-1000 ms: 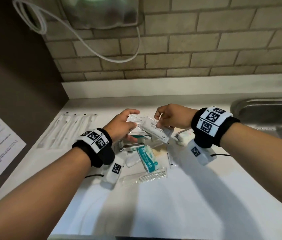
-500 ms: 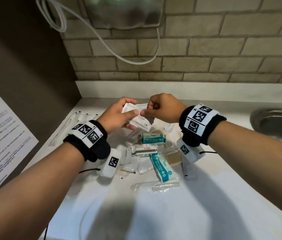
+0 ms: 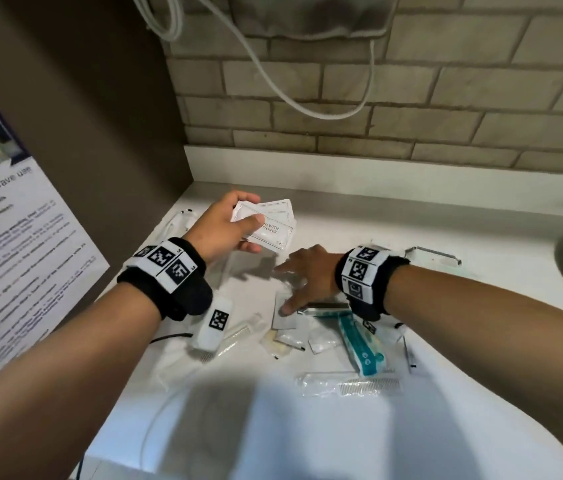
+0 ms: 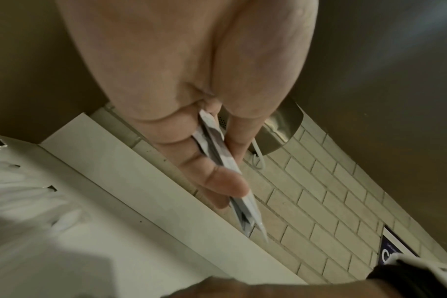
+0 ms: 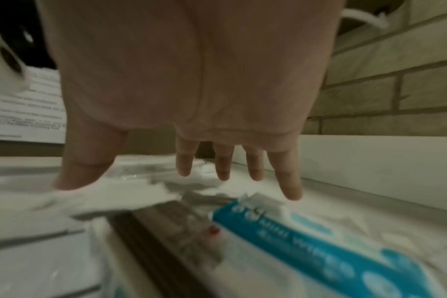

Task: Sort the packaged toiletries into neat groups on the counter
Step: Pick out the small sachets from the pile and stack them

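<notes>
We see the left hand (image 3: 220, 227) at centre left of the head view, thumb and fingers pinching a fan of white sachets (image 3: 271, 223) above the counter (image 3: 411, 427); the right hand (image 3: 307, 277) lies at centre, fingers spread wide and holding nothing, over the loose pile; a teal pack (image 3: 361, 344) and a comb (image 3: 352, 385) lie at lower right of centre.

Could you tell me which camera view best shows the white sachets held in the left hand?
The head view: the white sachets appear fanned, print partly readable, in the left hand. The left wrist view shows them edge-on; the right wrist view doesn't show them.
</notes>
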The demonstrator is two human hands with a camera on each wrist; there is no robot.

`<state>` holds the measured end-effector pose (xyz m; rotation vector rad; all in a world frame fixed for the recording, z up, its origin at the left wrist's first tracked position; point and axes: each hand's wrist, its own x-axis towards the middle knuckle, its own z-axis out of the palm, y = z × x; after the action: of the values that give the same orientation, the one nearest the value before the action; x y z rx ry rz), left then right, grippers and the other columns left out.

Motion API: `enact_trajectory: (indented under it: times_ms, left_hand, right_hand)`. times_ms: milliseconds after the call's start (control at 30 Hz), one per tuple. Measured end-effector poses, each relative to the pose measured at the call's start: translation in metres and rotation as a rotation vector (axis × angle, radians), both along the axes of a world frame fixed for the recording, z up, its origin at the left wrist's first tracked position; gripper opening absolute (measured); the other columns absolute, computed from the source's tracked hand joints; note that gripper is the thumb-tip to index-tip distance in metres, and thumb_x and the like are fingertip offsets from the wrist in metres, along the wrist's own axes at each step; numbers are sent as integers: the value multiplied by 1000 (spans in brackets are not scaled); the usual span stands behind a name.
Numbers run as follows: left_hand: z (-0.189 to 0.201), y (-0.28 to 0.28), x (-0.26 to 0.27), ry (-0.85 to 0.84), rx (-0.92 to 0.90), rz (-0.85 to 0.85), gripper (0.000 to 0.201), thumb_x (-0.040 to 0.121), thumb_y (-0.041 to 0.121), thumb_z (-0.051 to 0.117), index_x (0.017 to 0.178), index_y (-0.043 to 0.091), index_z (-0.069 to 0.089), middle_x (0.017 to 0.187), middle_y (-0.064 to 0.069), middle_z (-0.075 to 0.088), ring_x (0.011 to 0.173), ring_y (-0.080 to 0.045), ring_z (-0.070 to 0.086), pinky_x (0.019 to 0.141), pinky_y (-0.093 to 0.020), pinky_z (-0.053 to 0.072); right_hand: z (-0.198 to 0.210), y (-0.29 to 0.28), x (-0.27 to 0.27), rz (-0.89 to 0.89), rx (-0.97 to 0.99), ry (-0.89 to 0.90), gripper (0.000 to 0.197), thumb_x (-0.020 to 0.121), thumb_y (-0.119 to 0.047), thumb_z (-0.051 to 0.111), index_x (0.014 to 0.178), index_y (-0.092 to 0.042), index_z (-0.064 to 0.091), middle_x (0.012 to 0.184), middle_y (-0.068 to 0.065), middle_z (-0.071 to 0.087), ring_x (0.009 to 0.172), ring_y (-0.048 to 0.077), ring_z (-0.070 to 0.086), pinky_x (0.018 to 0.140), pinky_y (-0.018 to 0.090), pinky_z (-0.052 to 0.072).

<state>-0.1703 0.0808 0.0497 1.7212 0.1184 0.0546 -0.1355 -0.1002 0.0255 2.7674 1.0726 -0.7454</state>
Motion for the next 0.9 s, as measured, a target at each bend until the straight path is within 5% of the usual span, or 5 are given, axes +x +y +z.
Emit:
enact_trajectory:
  times_ms: [367, 633, 733, 800, 900]
  left_hand:
    - [-18, 0, 7, 43, 32, -80, 30, 94, 6, 57, 123, 14, 49, 112, -7, 60, 91, -23, 68, 65, -31, 62]
    - [-27, -14, 14, 54, 44, -146, 30, 94, 6, 57, 123, 14, 50, 107, -3, 59, 83, -18, 68, 67, -34, 62]
    - [-33, -18, 16, 47, 55, -162, 31, 94, 6, 58, 121, 17, 50, 118, -11, 57, 86, -21, 69, 62, -30, 61]
    - [-36, -19, 17, 54, 53, -175, 35, 93, 8, 59, 124, 19, 46, 126, -15, 54, 89, -25, 69, 62, -29, 61]
    - [-37, -21, 20, 60, 26, -193, 38, 93, 10, 60, 126, 21, 43, 129, -17, 53, 90, -28, 69, 65, -29, 60]
  right_hand:
    - [-37, -24, -9, 107, -124, -14, 81, 58, -83, 47, 128, -44, 38, 128, -4, 46, 115, 26, 39, 96, 48, 41]
    - [-9, -46, -31, 60, -133, 75, 63, 75, -61, 65, 127, -31, 46, 124, -5, 48, 116, 22, 41, 95, 36, 37]
    - [17, -45, -26, -178, 28, 222, 57, 73, -62, 68, 120, -33, 53, 122, -13, 57, 111, 14, 53, 99, 36, 38]
    - [34, -42, -10, -281, 166, 104, 62, 73, -65, 66, 119, -25, 56, 122, -7, 61, 106, 15, 57, 97, 36, 43]
    - [45, -32, 12, -414, 378, 2, 93, 63, -60, 78, 136, -19, 38, 122, -4, 56, 110, 21, 56, 94, 33, 45]
